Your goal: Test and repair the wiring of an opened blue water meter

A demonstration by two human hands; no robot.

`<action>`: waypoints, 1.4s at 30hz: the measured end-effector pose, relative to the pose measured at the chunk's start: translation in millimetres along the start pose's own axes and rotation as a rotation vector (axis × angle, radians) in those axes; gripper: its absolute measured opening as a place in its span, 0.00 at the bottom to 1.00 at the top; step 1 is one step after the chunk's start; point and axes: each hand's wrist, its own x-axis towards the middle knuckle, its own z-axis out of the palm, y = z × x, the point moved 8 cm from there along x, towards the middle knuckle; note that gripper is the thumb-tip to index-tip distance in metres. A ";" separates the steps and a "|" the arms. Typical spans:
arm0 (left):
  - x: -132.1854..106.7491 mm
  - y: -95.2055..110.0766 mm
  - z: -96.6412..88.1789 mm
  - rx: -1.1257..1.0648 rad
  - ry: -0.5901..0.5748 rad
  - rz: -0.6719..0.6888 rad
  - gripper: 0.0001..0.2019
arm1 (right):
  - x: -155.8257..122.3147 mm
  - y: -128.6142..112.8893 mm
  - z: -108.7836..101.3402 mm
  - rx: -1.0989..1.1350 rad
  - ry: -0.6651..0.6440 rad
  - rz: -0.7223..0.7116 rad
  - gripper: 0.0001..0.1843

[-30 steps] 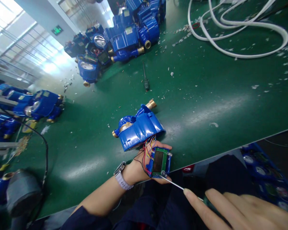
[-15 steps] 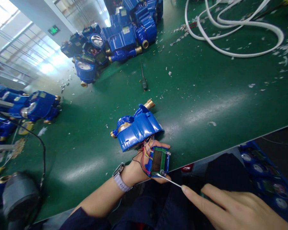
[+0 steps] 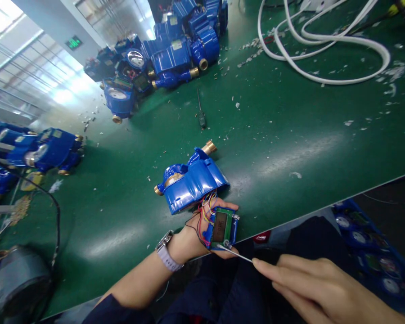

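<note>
My left hand (image 3: 202, 229), with a watch on its wrist, holds a small circuit board with a display (image 3: 220, 226) in a blue frame. Several coloured wires (image 3: 205, 203) run from the board to a blue water meter (image 3: 194, 180) with brass ends, which lies on the bench just beyond the hand. My right hand (image 3: 310, 279) grips a tool with a thin metal shaft (image 3: 241, 256), its handle hidden inside the fingers. The tip of the shaft touches the board's lower edge. Dark marks show on the display.
A screwdriver (image 3: 201, 118) lies on the green bench (image 3: 131, 180). Blue meters (image 3: 172, 54) are piled at the back, more (image 3: 43, 150) stand at the left. A white cable (image 3: 351, 81) coils at the back right. A crate of meters (image 3: 374, 252) sits below the bench edge.
Marks on the display are now clearer. My right hand has shifted slightly left and its fingers have drawn closer together. The shaft's tip stays at the board's lower edge.
</note>
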 end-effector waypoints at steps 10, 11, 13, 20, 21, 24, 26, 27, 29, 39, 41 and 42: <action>6.7 24.4 -7.6 0.100 0.020 0.111 0.42 | -15.0 6.7 18.0 0.074 0.000 -0.053 0.22; 7.1 26.2 -8.1 0.104 0.020 0.120 0.42 | -17.0 6.5 21.7 0.055 -0.008 -0.075 0.23; 7.6 28.8 -8.7 0.106 0.020 0.138 0.42 | -22.1 3.7 31.7 -0.032 -0.043 -0.156 0.25; 3.6 17.4 -6.5 0.095 0.019 0.121 0.48 | -26.6 13.3 38.3 0.251 0.004 0.019 0.21; 2.6 15.3 -6.0 0.087 0.019 0.118 0.49 | -25.9 12.0 37.2 0.224 0.000 0.007 0.21; 1.1 11.3 -3.8 0.085 -0.005 0.091 0.49 | -24.5 3.2 32.1 0.011 0.007 -0.126 0.25; 1.4 10.7 -4.2 0.079 -0.011 0.071 0.48 | -22.6 3.9 31.6 0.049 -0.009 -0.117 0.25; 1.7 9.9 -4.7 0.071 -0.012 0.056 0.48 | -21.0 9.8 32.5 0.155 -0.021 -0.027 0.24; 2.0 7.8 -5.6 0.061 -0.010 0.029 0.46 | -22.0 25.1 46.2 0.474 -0.128 0.256 0.20; 2.3 32.8 -8.9 0.103 -0.076 0.064 0.43 | -22.7 18.2 26.7 0.144 -0.096 -0.016 0.24; 1.7 39.4 -10.0 0.088 -0.132 0.096 0.48 | -21.2 14.9 19.8 -0.014 -0.097 -0.112 0.27; 1.1 41.0 -10.2 0.085 -0.162 0.113 0.50 | -19.6 14.2 16.9 -0.059 -0.101 -0.127 0.27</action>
